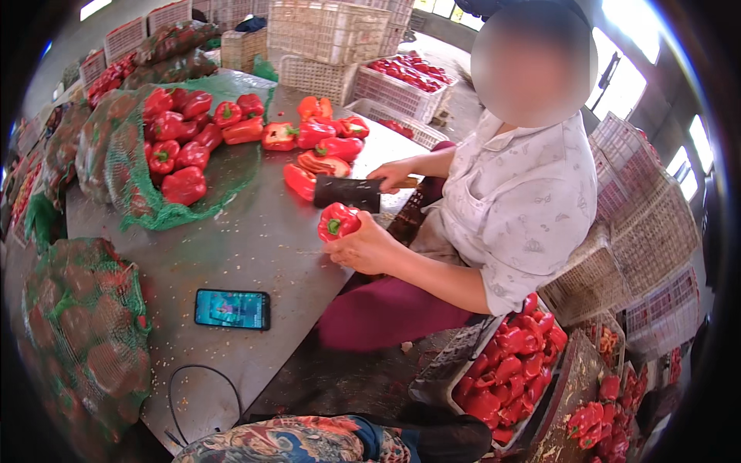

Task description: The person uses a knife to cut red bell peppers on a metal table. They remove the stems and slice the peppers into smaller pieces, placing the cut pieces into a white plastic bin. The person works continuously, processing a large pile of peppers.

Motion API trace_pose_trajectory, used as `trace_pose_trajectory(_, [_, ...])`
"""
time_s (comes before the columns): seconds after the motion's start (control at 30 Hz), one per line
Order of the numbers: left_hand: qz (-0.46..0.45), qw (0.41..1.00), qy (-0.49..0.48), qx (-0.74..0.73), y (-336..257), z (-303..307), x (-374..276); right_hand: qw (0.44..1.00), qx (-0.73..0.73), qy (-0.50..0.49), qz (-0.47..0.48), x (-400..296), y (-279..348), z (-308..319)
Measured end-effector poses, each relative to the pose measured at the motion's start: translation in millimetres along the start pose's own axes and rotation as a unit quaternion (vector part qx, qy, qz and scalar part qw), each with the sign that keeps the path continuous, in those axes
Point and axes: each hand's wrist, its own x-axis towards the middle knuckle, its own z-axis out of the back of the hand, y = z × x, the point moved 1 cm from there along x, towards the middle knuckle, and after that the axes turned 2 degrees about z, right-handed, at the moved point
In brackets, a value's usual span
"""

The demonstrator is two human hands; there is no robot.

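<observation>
Neither of my hands can be made out in the head view. Patterned cloth (289, 441) lies along the bottom edge, with a dark shape at its right end that I cannot identify. Before me is a metal table (249, 254), where a smartphone (233, 309) lies with its screen lit. Across the table's edge, a seated co-worker (521, 191) holds a cleaver (347, 194) by its wooden handle in one hand and a red bell pepper (337, 223) in the other. Cut pepper pieces (300, 181) lie beside the blade.
An open green mesh sack (130, 191) spills red bell peppers (184, 185) onto the table. A filled mesh sack (87, 330) stands at left. A black cable (173, 376) loops near the front. Right of the table, a crate (431, 388) holds peppers (509, 370); stacked crates (654, 231) rise behind the co-worker.
</observation>
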Motion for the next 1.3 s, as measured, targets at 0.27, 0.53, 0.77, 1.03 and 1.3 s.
trace_pose_trajectory(0.27, [0.016, 1.000, 0.015, 0.010, 3, -6, 3, 0.958, 0.033, -0.173, -0.226, -134, -46, 47])
trace_pose_trajectory(0.53, [0.022, 0.999, 0.040, 0.021, 4, -22, 11, 0.879, 0.092, -0.331, -0.329, -190, -43, 51])
trace_pose_trajectory(0.77, [0.020, 0.997, 0.066, 0.019, 5, -37, 16, 0.825, 0.089, -0.415, -0.375, -248, -37, 62])
trace_pose_trajectory(1.03, [0.040, 0.993, 0.111, 0.001, 22, -95, 12, 0.807, 0.072, -0.446, -0.380, -337, -56, 60])
trace_pose_trajectory(1.3, [0.065, 0.991, 0.117, -0.030, 6, -127, 17, 0.722, 0.107, -0.556, -0.398, -387, -49, 53])
